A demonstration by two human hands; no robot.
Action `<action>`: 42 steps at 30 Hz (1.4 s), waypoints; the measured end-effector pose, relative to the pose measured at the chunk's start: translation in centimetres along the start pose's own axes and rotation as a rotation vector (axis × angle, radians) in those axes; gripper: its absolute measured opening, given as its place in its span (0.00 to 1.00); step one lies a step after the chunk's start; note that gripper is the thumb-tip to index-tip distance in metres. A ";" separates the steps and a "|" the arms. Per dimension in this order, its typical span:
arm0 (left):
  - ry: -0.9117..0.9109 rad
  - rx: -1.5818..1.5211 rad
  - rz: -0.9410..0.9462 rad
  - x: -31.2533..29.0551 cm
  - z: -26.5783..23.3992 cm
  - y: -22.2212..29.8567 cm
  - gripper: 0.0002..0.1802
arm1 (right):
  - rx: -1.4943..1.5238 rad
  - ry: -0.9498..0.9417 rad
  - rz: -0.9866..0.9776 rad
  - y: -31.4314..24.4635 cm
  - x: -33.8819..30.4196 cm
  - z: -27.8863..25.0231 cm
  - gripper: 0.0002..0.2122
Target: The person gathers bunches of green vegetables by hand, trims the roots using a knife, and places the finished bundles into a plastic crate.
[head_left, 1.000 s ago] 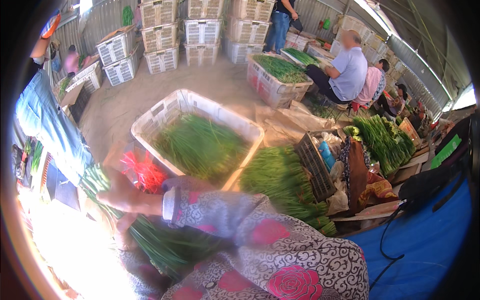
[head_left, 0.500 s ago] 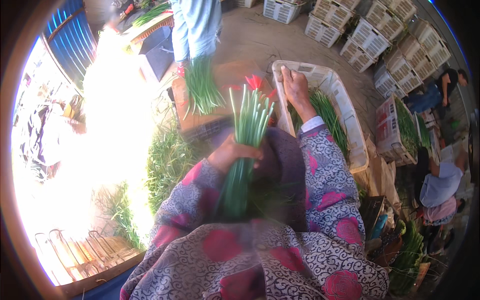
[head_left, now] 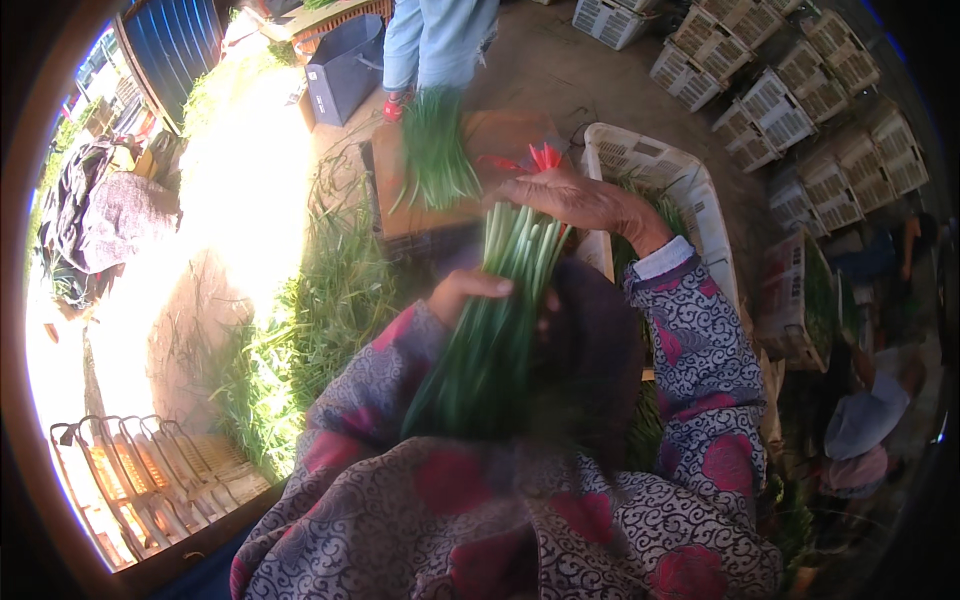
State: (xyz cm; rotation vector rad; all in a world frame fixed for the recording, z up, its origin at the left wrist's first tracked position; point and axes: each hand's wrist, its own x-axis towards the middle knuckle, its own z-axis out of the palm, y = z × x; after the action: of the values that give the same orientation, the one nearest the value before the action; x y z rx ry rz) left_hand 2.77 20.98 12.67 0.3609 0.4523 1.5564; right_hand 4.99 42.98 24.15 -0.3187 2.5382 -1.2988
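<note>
A bunch of long green stalks, like chives or scallions (head_left: 478,350), stands upright before my chest with its pale ends up. My left hand (head_left: 470,292) is closed round the middle of it, the thumb lying across the front. Over the pale ends my right hand (head_left: 575,200) lies flat, fingers stretched to the left, touching or just above them. Beyond it, bright red strips (head_left: 545,157) show at the edge of a brown board (head_left: 510,130). Another spread of green stalks (head_left: 437,150) lies on that board. The leafy lower end of my bunch is dark and blurred.
A white plastic crate (head_left: 715,215) with stalks stands at the right, partly behind my right arm. Loose green leaves (head_left: 345,290) cover the ground at the left. A person's jean-clad legs (head_left: 440,45) are beyond the board. Stacked crates (head_left: 785,110) stand far right, with people nearby.
My right hand has come from the crate's far left corner, leftward and nearer, onto the top of the bunch. My left hand still grips the bunch. The whole view has shifted slightly.
</note>
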 end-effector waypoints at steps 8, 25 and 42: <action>-0.095 0.000 0.024 0.5 0.3 0.2 0.42 | -0.048 0.090 0.013 -0.9 0.3 1.9 0.27; 0.045 0.235 0.130 1.3 2.9 0.0 0.23 | 0.535 0.601 -0.005 -1.5 -4.3 6.2 0.39; 0.405 0.569 0.102 4.2 1.1 -3.5 0.13 | -0.828 0.761 0.274 4.5 0.0 4.8 0.10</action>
State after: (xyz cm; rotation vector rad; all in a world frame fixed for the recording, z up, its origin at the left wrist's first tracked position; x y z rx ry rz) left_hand 6.20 25.22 11.63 0.5084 1.2186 1.5838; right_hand 6.30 41.95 17.84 0.4624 3.4804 -0.1956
